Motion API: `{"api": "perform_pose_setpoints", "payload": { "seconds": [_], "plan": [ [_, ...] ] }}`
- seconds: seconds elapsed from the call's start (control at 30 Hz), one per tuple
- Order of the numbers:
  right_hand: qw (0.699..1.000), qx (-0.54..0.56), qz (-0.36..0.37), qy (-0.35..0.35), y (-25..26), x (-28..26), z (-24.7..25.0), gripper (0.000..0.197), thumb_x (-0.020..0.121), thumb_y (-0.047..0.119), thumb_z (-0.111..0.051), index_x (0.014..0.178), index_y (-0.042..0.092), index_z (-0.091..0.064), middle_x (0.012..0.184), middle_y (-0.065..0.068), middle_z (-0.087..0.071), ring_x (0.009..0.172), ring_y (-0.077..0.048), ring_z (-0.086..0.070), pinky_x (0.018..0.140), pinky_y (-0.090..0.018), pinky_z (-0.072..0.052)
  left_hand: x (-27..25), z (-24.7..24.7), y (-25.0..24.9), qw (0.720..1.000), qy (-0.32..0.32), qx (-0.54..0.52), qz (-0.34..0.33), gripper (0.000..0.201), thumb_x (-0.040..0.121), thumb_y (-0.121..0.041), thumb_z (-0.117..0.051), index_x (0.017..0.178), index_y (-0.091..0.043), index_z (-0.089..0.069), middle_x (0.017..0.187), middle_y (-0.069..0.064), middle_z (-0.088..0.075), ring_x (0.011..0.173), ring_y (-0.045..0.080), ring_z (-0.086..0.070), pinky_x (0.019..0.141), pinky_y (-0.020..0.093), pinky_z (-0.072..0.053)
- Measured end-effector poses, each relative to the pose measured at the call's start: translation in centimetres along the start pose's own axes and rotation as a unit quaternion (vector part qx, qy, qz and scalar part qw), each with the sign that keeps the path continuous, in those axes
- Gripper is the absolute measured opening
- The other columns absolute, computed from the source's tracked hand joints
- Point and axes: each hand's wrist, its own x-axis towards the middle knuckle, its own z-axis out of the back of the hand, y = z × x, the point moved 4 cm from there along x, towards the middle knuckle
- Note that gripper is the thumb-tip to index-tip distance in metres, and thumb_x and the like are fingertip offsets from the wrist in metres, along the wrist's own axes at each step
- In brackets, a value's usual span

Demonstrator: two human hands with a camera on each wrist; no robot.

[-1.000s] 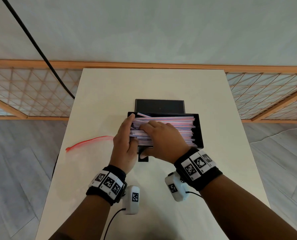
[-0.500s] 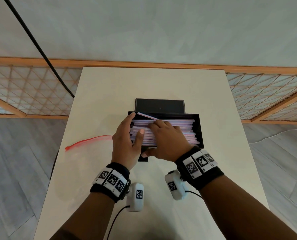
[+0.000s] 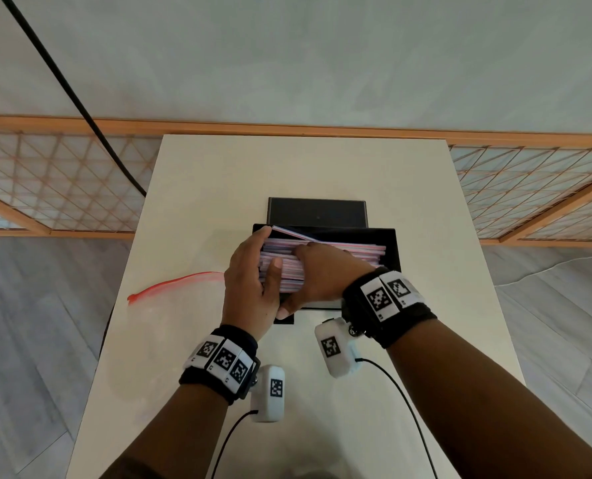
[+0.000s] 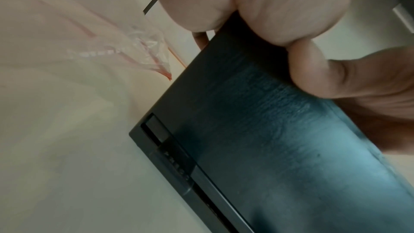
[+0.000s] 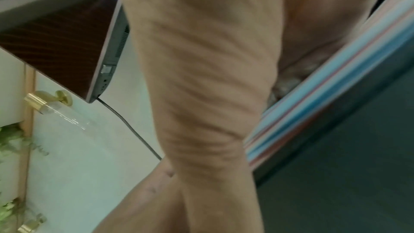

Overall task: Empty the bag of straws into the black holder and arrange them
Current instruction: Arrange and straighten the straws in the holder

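Note:
The black holder (image 3: 393,250) stands mid-table with a stack of pink and blue straws (image 3: 356,252) lying lengthwise in it. One straw (image 3: 291,233) tilts up at the back left. My left hand (image 3: 270,250) cups the left end; its fingers (image 3: 253,243) press on the straw ends and its thumb lies on top. My right hand (image 3: 308,274) lies over the stack, its fingers curled down into the straws and its thumb at the holder's front wall. The left wrist view shows the holder's wall (image 4: 268,139) and the bag (image 4: 134,49). The right wrist view shows straws (image 5: 325,95) under my palm.
The clear bag (image 3: 170,288) with a red zip strip lies flat on the table, left of the holder. A black flat panel (image 3: 317,212) lies just behind the holder. The white table (image 3: 322,167) ends at a wooden lattice rail behind.
My left thumb has come up from beside the holder onto the top of the straws. The straw stack looks tighter and more even. The right hand stays over the stack.

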Motion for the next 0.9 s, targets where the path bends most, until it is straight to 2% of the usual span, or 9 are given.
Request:
{"api": "perform_pose_setpoints", "payload": {
  "seconds": [0.07, 0.17, 0.27, 0.37, 0.47, 0.57, 0.73, 0.9],
  "plan": [
    [0.999, 0.015, 0.005, 0.035, -0.1, 0.3, 0.1, 0.096, 0.031, 0.080, -0.077, 0.112, 0.031, -0.061, 0.107, 0.011, -0.068, 0.100, -0.012, -0.063, 0.096, -0.038, -0.052, 0.0, 0.0, 0.0, 1.000, 0.000, -0.002, -0.004, 0.048, 0.102, -0.029, -0.049, 0.149, -0.019, -0.045, 0.140, -0.014, -0.046, 0.125, 0.000, -0.044, 0.107, 0.023, -0.039],
    [0.997, 0.020, 0.018, 0.069, 0.2, 0.1, 0.9, 0.088, 0.040, 0.075, -0.082, 0.113, 0.030, -0.062, 0.104, 0.011, -0.069, 0.097, -0.010, -0.063, 0.096, -0.034, -0.052, 0.1, 0.1, 0.0, 1.000, 0.001, -0.002, -0.012, 0.047, 0.102, -0.029, -0.049, 0.148, -0.018, -0.046, 0.141, -0.006, -0.053, 0.125, 0.002, -0.046, 0.108, 0.022, -0.039],
    [0.996, 0.021, 0.026, 0.077, 0.0, -0.2, 2.0, 0.083, 0.050, 0.068, -0.084, 0.118, 0.029, -0.058, 0.104, 0.009, -0.067, 0.095, -0.010, -0.062, 0.092, -0.031, -0.050, 0.1, 0.0, 0.0, 1.000, 0.003, -0.003, -0.020, 0.047, 0.103, -0.028, -0.049, 0.148, -0.016, -0.047, 0.143, 0.000, -0.055, 0.129, 0.011, -0.050, 0.110, 0.031, -0.043],
    [0.995, 0.026, 0.023, 0.093, -0.2, 0.0, 2.3, 0.083, 0.051, 0.065, -0.086, 0.119, 0.029, -0.059, 0.103, 0.009, -0.068, 0.095, -0.010, -0.063, 0.094, -0.033, -0.051, 0.1, -0.1, 0.1, 0.999, 0.006, 0.005, -0.031, 0.046, 0.103, -0.027, -0.047, 0.148, -0.016, -0.047, 0.145, 0.001, -0.054, 0.133, 0.017, -0.050, 0.111, 0.041, -0.044],
    [0.994, 0.018, 0.013, 0.107, -0.3, 0.6, 2.1, 0.074, 0.049, 0.067, -0.086, 0.108, 0.029, -0.064, 0.098, 0.008, -0.071, 0.091, -0.010, -0.065, 0.093, -0.036, -0.053, 0.2, -0.1, 0.2, 0.999, 0.009, 0.014, -0.049, 0.047, 0.104, -0.025, -0.046, 0.149, -0.015, -0.048, 0.150, 0.002, -0.051, 0.138, 0.018, -0.047, 0.113, 0.045, -0.042],
    [0.993, 0.018, 0.011, 0.116, -0.3, 0.9, 2.1, 0.069, 0.048, 0.069, -0.085, 0.102, 0.030, -0.067, 0.094, 0.008, -0.071, 0.088, -0.010, -0.065, 0.093, -0.037, -0.054, 0.2, 0.0, 0.2, 0.999, 0.010, 0.010, -0.053, 0.046, 0.104, -0.025, -0.046, 0.148, -0.015, -0.049, 0.150, 0.002, -0.050, 0.139, 0.018, -0.046, 0.113, 0.046, -0.043],
    [0.993, 0.020, 0.029, 0.112, -0.1, 1.1, 2.2, 0.075, 0.049, 0.064, -0.087, 0.111, 0.029, -0.062, 0.098, 0.009, -0.068, 0.090, -0.008, -0.062, 0.095, -0.034, -0.052, 0.1, -0.1, 0.3, 0.999, 0.007, -0.001, -0.036, 0.045, 0.104, -0.028, -0.045, 0.148, -0.017, -0.049, 0.149, -0.001, -0.050, 0.139, 0.014, -0.046, 0.114, 0.039, -0.041],
    [0.995, 0.033, 0.045, 0.086, 0.0, 1.1, 2.4, 0.081, 0.043, 0.062, -0.090, 0.111, 0.031, -0.061, 0.098, 0.011, -0.068, 0.091, -0.006, -0.062, 0.094, -0.034, -0.053, 0.1, 0.1, 0.1, 0.999, 0.005, -0.012, -0.048, 0.045, 0.103, -0.024, -0.046, 0.148, -0.018, -0.048, 0.149, -0.007, -0.048, 0.138, 0.014, -0.046, 0.114, 0.040, -0.042]
  ]
}}
